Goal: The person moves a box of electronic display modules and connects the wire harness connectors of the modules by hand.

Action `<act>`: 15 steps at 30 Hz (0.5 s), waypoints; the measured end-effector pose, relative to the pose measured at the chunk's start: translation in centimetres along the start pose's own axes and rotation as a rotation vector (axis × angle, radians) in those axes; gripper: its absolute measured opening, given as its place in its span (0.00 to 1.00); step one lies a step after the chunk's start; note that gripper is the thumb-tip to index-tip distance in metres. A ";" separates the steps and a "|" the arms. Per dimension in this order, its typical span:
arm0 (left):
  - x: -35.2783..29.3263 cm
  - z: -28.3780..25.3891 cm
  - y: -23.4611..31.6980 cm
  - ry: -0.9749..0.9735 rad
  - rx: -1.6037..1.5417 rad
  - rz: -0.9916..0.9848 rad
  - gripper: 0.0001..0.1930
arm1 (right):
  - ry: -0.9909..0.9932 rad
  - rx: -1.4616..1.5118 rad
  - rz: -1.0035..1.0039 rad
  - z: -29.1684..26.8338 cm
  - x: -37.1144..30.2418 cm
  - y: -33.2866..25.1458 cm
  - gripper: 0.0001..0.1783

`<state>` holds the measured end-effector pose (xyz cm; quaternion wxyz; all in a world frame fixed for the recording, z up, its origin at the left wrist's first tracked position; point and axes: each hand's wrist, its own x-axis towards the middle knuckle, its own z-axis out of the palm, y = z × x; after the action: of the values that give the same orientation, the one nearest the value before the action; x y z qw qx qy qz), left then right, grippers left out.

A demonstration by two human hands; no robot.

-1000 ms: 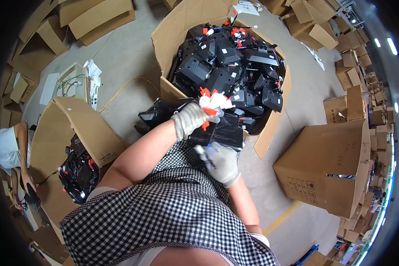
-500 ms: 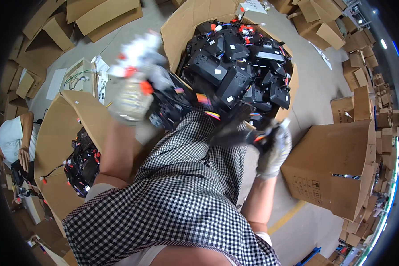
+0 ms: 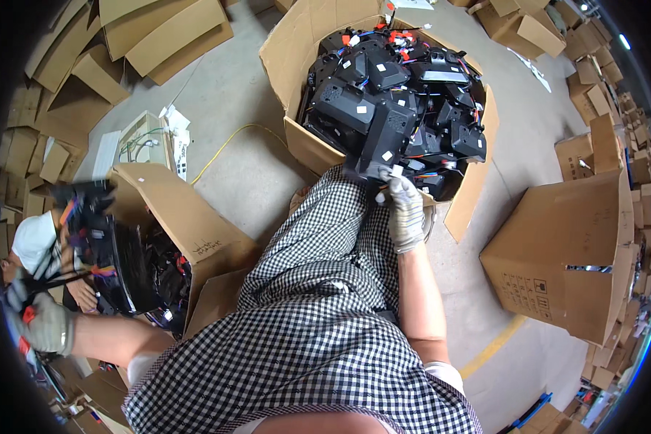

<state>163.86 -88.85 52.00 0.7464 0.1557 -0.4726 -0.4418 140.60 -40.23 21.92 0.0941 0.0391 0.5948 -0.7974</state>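
Note:
My left hand (image 3: 49,325), in a pale knit glove, is closed on wire leads at the far left. From those leads hang several black plastic units (image 3: 112,249) with coloured wires, blurred by motion, over the smaller cardboard box (image 3: 141,184). My right hand (image 3: 405,210), gloved too, is at the near edge of the larger cardboard box (image 3: 315,145). Its fingers are pinched around a wire lead with a white plug (image 3: 396,171), beside a black housing (image 3: 383,137). Inside the larger box lies a heap of black housings with wires and red and white plugs.
At the left a person in a white top (image 3: 35,239) sits behind the smaller box. A tall carton (image 3: 557,246) stands at the right, with more cartons (image 3: 173,36) at the back left. A yellow cord (image 3: 228,137) crosses the floor by a shallow tray (image 3: 143,141) of wires.
My left hand has swung from the middle to the far left, carrying the black units over the smaller box. My right hand has moved forward and left to the larger box's near edge.

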 end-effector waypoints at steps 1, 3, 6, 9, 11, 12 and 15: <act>-1.8 -0.8 -1.1 -0.195 0.232 0.255 0.16 | 0.022 0.173 -0.051 0.2 -0.2 0.3 0.20; -1.9 -5.6 -7.3 -0.384 0.432 0.209 0.16 | 0.099 0.455 -0.079 -0.3 -0.6 0.6 0.20; -3.6 -13.1 -16.4 -0.447 0.523 -0.217 0.18 | 0.210 0.637 -0.052 -1.4 -0.4 1.1 0.18; -9.8 -20.0 -24.3 -0.534 0.761 -0.562 0.13 | 0.236 0.430 -0.136 -0.6 -1.4 0.4 0.19; -11.6 -22.4 -26.8 -0.511 0.786 -0.648 0.11 | 0.145 0.187 -0.186 -0.5 -2.2 0.5 0.21; -12.0 -22.5 -27.3 -0.664 0.903 -0.686 0.11 | 0.134 0.103 -0.170 -0.4 -2.8 0.7 0.20; -13.2 -22.1 -27.3 -1.115 1.261 -0.776 0.14 | -0.011 -0.173 -0.209 0.1 -4.3 1.0 0.15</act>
<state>166.34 -97.63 15.64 -0.0116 0.4454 -0.8310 -0.3332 144.97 -40.14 21.76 0.0165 -0.0357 0.6618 -0.7486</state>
